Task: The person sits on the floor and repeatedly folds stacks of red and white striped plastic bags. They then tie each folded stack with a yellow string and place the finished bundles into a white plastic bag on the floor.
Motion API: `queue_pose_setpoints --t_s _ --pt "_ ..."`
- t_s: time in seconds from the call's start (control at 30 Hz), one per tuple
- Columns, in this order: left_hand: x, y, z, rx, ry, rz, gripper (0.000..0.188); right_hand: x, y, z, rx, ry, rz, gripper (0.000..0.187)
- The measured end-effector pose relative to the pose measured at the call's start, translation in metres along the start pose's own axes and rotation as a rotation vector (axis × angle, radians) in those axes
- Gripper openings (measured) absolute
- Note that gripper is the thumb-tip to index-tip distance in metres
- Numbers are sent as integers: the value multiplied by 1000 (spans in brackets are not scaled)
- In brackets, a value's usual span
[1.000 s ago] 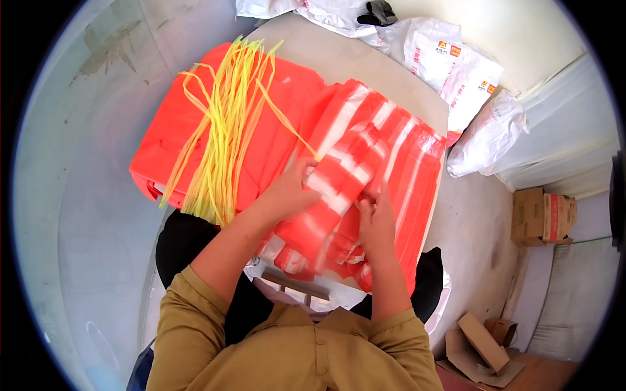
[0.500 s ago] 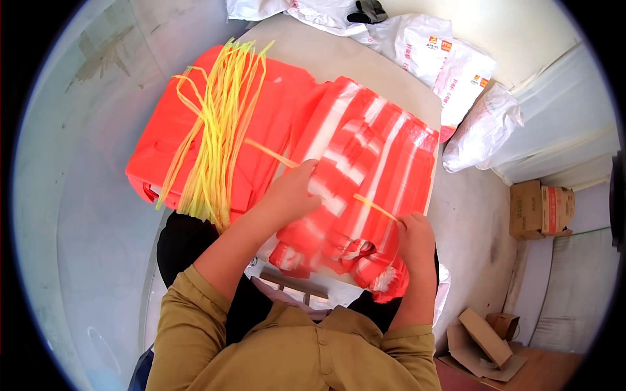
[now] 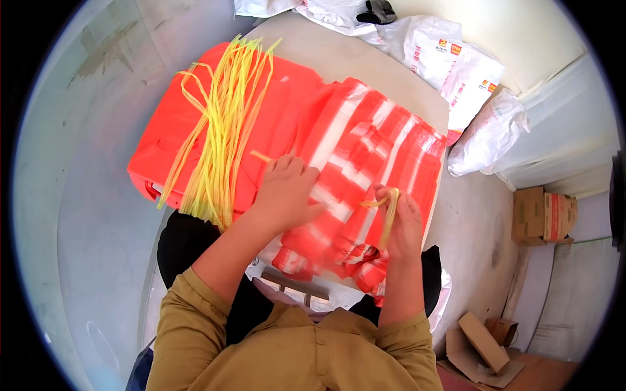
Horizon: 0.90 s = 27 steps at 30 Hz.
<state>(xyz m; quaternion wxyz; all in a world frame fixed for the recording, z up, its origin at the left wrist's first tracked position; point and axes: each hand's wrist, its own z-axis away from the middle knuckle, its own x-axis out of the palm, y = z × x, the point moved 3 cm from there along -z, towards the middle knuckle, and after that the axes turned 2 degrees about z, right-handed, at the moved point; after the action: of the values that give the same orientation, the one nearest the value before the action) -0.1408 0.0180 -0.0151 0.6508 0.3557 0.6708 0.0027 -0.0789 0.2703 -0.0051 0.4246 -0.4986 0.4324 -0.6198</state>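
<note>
A bundle of red-and-white striped plastic bags lies on the table, with a smaller rolled striped bundle on top. A yellow strip passes under this roll; its left end sticks out by the fingertips of my left hand. That hand lies palm down with fingers stretched, partly over the roll. My right hand grips the strip's right part, which bends up and hangs down over the fingers. Many loose yellow strips lie across a stack of red plastic on the left.
White sacks and a dark glove lie along the far edge of the table. Cardboard boxes stand on the floor at right, with opened cardboard at lower right.
My right hand has turned and moved up and left, folding the strip upward. My left hand has shifted left and flattened, its fingers now straightened near the strip's left end.
</note>
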Motion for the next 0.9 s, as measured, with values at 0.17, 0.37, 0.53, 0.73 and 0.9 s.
queue_pose_setpoints --t_s 0.17,0.37,0.53,0.73,0.9 --pt "-7 0 -8 -110 -249 -6 63 16 11 -13 -155 -10 -323 29" --pt "-17 6 -13 -225 -78 344 46 -2 20 -16 -132 226 -305 30" --pt "-4 -1 -14 -132 -54 546 19 -4 10 -10 -99 302 -244 31" --pt "6 6 -6 -271 -444 1072 19 0 -11 -10 -86 335 -57 33" --pt "23 11 -3 -324 -438 1288 18 18 -5 -5 -65 218 329 30"
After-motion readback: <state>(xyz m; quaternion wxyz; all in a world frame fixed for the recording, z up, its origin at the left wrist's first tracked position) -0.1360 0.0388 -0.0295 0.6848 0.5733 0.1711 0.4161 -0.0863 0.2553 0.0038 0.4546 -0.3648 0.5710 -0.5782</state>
